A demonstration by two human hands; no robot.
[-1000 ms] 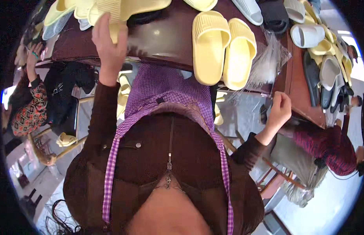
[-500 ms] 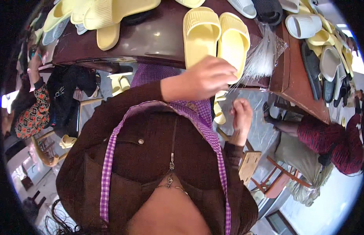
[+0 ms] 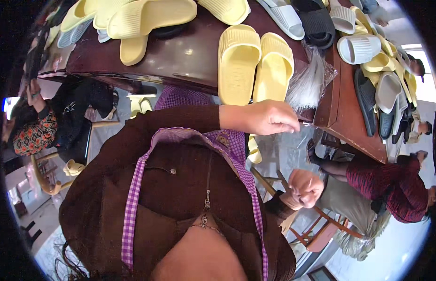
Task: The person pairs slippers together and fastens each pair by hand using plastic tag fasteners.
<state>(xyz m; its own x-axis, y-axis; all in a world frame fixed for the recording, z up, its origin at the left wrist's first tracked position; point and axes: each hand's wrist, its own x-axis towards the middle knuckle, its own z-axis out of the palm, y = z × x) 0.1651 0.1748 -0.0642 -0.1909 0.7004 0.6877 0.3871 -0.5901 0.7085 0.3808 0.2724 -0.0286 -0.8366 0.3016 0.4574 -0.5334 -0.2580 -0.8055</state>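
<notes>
A pair of yellow slide slippers, the left slipper (image 3: 237,77) and the right slipper (image 3: 273,70), lies side by side at the table's near edge. My left hand (image 3: 267,118) is just in front of their heels, its fingers bent together in a pinch; whatever they hold is too fine to make out. Beyond its fingertips, a bundle of thin clear plastic strands (image 3: 306,86) lies in an opened clear bag. Lower and to the right, my right hand (image 3: 306,188) is closed with curled fingers, away from the table. Its inside is hidden.
More yellow slippers (image 3: 154,16) are heaped on the dark table (image 3: 190,54) at left. Grey slippers (image 3: 359,48) and black slippers (image 3: 316,25) crowd the right. People sit at both sides. A wooden chair (image 3: 323,232) and a large grey-green sack (image 3: 344,199) stand at lower right.
My left hand has moved right and down, away from over the slippers' heels. My right hand has moved down and right, its fingers now curled in. The view has shifted slightly.
</notes>
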